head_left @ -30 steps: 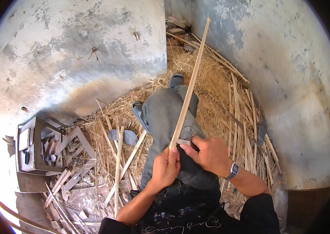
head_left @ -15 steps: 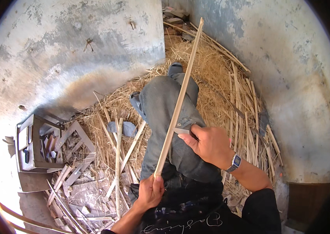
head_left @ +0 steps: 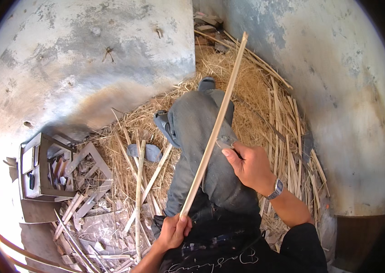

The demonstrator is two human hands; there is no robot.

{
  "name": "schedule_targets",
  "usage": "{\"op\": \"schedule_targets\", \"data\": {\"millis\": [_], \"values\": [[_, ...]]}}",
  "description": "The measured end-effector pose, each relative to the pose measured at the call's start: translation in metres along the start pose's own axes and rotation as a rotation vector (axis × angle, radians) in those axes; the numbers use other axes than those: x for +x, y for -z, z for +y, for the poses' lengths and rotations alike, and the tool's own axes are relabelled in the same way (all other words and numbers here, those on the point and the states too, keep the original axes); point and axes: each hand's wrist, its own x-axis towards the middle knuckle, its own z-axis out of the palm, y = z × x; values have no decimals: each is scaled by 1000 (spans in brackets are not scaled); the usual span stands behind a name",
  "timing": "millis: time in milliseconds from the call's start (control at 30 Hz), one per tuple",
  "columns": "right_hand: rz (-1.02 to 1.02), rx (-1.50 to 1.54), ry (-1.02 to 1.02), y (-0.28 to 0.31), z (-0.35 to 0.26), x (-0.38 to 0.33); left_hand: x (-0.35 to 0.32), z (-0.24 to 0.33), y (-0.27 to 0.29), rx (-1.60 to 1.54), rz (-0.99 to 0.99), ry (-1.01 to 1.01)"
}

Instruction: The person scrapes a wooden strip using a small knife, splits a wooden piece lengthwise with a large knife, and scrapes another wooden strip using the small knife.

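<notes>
A long pale strip, apparently split bamboo or wood, slants up and to the right across my lap. Its near end is gripped by my left hand, fingers wrapped round it by my waist. My right hand is closed on a small knife, with the short grey blade pointing left at the strip's right edge, near its middle. Most of the knife's handle is hidden in my fist. Beneath the strip are my legs in grey trousers.
Straw and shavings cover the floor around my feet. Several pale strips lie along the right wall. To the left stand upright sticks, a blue-grey cloth-like thing and a broken wooden frame amid debris.
The strip's far end has swung right and slightly down. My right hand and knife have shifted slightly right, and the blade now shows less. My left hand keeps its hold.
</notes>
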Motion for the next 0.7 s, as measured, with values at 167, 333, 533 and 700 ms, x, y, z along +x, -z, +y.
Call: {"op": "schedule_targets", "data": {"millis": [167,333,533,700], "values": [[-20,-28,-34,-1,0,-3,58,36,-11,-176,-19,-16],[-61,-121,11,1,1,2,96,63,-13,113,-2,-106],[-13,-139,87,5,3,-1,111,86,-16,14,-1,-115],[-137,-151,42,4,-1,-6,115,80,-16,24,35,-138]]}}
